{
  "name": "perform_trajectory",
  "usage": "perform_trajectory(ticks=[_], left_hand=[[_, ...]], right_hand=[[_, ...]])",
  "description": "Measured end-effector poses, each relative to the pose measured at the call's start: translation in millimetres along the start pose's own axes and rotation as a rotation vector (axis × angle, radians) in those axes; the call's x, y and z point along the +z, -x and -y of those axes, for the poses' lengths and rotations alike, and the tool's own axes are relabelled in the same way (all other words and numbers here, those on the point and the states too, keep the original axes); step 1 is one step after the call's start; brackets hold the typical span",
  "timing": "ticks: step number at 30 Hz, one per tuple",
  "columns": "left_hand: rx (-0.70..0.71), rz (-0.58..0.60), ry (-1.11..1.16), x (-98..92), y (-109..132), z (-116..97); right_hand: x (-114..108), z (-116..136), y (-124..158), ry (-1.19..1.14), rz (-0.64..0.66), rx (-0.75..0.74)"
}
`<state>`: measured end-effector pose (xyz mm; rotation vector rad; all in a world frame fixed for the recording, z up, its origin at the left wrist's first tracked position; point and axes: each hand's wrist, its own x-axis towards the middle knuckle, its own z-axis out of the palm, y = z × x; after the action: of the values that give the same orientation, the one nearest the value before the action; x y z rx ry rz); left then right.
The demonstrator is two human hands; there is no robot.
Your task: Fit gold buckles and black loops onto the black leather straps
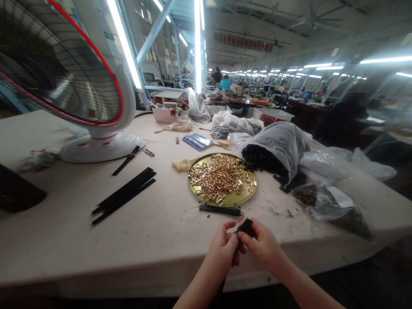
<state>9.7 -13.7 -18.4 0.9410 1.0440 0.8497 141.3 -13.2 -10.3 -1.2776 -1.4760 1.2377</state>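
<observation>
In the head view, the fingers of the left hand (223, 242) and the right hand (262, 240) are clamped on a small black piece (246, 225), held above the near part of the cloth-covered bench (167, 253). The fingers partly hide it, so its full shape cannot be told. Just beyond the hands lies a black strip (219, 210) with gold-coloured metal at its right end. Past that sits a round yellow tray (234, 199) heaped with gold-coloured buckles (219, 176). More flat black strips (124, 190) lie to the left, in front of a white fan (99, 151) with a red rim. Right of the tray, a plastic bag (283, 139) spills black pieces (262, 159). A blue packet (197, 141) lies behind the tray.
</observation>
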Motion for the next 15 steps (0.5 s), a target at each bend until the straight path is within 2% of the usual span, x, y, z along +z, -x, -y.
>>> perform_trajectory(ticks=[4,6,9,11,15], left_hand=[[-0.018,-0.057,0.083,4.1,4,5],[-0.033,-0.039,0.126,5.4,6,6],[-0.048,0.003,0.146,5.3,9,4],[-0.019,-0.016,0.146,3.9,10,2],[0.025,-0.041,0.151,-1.2,6,3]], right_hand=[[-1,-2,2,0.265,-0.233,-0.164],[-2,-4,4,0.330,-0.275,-0.247],[-1,-5,13,0.385,-0.249,-0.344],[0,-5,21,0.387,-0.187,-0.406],[1,0,29,0.256,-0.084,-0.466]])
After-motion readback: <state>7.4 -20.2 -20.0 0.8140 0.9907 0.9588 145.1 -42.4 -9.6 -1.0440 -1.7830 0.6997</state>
